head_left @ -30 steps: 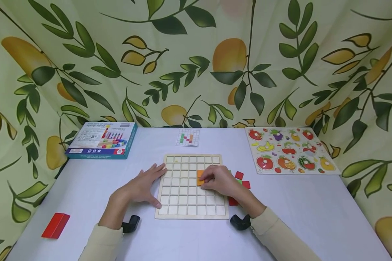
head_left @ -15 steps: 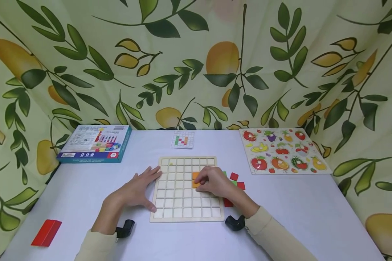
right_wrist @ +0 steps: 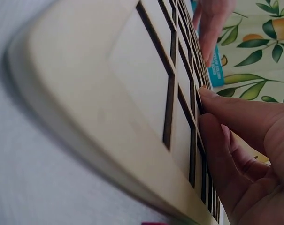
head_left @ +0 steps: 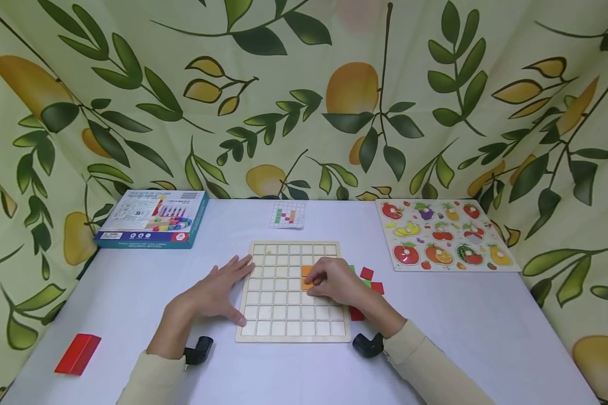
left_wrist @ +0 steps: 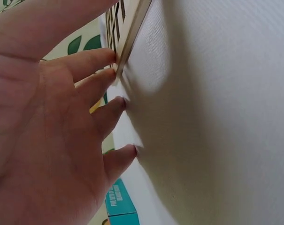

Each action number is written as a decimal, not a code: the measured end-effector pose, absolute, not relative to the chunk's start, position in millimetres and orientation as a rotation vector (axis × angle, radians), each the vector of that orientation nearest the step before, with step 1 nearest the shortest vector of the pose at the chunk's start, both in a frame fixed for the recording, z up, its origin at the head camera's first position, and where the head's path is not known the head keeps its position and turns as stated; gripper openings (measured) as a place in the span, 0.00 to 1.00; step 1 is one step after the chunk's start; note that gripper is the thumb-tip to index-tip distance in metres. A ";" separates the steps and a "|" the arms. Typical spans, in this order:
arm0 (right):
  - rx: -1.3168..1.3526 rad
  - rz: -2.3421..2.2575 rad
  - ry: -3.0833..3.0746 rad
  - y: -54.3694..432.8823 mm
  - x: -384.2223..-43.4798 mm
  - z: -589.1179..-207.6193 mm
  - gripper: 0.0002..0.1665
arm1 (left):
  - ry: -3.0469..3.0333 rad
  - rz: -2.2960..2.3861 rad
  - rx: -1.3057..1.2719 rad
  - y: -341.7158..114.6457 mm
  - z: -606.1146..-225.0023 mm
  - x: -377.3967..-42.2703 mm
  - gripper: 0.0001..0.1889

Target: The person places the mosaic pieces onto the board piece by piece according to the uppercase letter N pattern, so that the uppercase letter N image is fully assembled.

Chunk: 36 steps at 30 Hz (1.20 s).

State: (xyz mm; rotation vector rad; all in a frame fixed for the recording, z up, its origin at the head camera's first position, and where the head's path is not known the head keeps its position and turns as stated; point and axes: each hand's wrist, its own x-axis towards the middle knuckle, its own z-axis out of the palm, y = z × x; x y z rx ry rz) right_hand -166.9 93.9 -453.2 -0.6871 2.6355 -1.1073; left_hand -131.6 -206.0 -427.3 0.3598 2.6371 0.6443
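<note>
A wooden grid board (head_left: 278, 299) lies flat in the middle of the table, with square cells across it. My left hand (head_left: 214, 292) spreads its fingers along the board's left edge, thumb near the lower corner; in the left wrist view two fingertips (left_wrist: 112, 56) meet the rim. Over the right half of the board, my right hand (head_left: 336, 279) pinches an orange square tile (head_left: 304, 286) with thumb and forefinger, down at a cell. Directly above it another orange tile (head_left: 306, 270) sits in the grid. The right wrist view shows the fingertips close at the board's surface, the tile hidden there.
Red tiles (head_left: 367, 273) and green tiles (head_left: 367, 283) lie right of the board, partly behind my right forearm. A pattern card (head_left: 286, 215) is behind the board. A game box (head_left: 152, 219) stands back left, a fruit puzzle (head_left: 446, 235) back right, a red block (head_left: 78, 354) front left.
The head view shifts slightly from frame to frame. Both hands keep nearly the same places on the board, the right one still at the orange tile.
</note>
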 end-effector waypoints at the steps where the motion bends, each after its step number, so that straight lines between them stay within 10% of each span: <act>1: -0.685 -1.106 2.635 94.2 -166.7 -452.9 0.09 | 2.631 0.642 0.354 -205.5 -426.8 -131.7 0.65; 36: -0.567 -1.066 2.541 214.5 -135.7 -421.3 0.22 | 2.586 0.689 0.330 -205.6 -426.8 -133.8 0.65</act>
